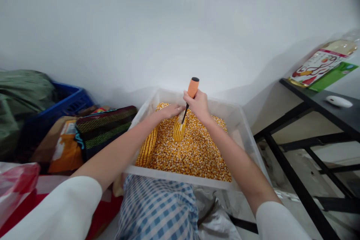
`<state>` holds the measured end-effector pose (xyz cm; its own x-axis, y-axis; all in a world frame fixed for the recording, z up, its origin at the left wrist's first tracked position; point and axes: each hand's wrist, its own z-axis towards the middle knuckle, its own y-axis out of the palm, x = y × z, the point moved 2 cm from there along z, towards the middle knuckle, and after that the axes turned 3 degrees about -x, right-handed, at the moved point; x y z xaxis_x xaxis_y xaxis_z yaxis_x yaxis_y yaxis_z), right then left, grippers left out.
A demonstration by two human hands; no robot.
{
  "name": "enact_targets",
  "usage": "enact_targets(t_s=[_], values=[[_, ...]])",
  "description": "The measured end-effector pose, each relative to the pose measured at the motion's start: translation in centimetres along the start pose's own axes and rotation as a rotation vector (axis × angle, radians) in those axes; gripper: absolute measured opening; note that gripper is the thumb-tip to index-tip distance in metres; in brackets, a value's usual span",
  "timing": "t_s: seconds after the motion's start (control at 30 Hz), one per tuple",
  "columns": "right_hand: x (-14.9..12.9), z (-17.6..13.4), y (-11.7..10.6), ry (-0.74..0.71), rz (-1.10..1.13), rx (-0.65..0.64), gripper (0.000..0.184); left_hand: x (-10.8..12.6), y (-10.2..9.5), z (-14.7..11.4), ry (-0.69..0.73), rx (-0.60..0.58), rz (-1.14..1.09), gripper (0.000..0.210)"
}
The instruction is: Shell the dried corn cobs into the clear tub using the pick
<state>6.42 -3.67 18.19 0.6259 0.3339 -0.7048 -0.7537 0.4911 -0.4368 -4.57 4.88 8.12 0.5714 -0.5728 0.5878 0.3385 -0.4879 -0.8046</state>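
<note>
In the head view, my right hand [200, 104] is wrapped round the orange handle of a screwdriver [193, 87] with a black end cap. Its dark shaft slants down, with the tip against a corn cob [179, 131]. A pale strip without kernels shows where the tip meets the cob. My left hand [171, 111] holds the far, bare end of this cob, its fingers partly hidden behind the shaft. Beneath both hands, loose corn kernels [194, 157] fill much of a translucent plastic bin [180, 175]. Inside the bin's left side lies another corn cob [147, 149], covered in kernels.
A white wall [180, 37] rises behind the bin. To the left are a blue crate [69, 101], a dark mesh bag [107, 127] and an orange package [66, 150]. On the right, a black-framed table [334, 101] bears a bottle [320, 63] and a white mouse [339, 101].
</note>
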Motion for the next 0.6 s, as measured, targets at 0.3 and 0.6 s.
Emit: enact_targets(t_s=[0.3,0.6], values=[[-0.7,0.1,-0.4,-0.023,0.004,0.085,0.028,-0.5,0.1,0.5,0.013,-0.007,-0.139,0.050],[-0.1,-0.2,0.5,0.017,-0.001,0.001,0.028,-0.3,0.0,0.3,-0.009,0.002,-0.095,0.051]])
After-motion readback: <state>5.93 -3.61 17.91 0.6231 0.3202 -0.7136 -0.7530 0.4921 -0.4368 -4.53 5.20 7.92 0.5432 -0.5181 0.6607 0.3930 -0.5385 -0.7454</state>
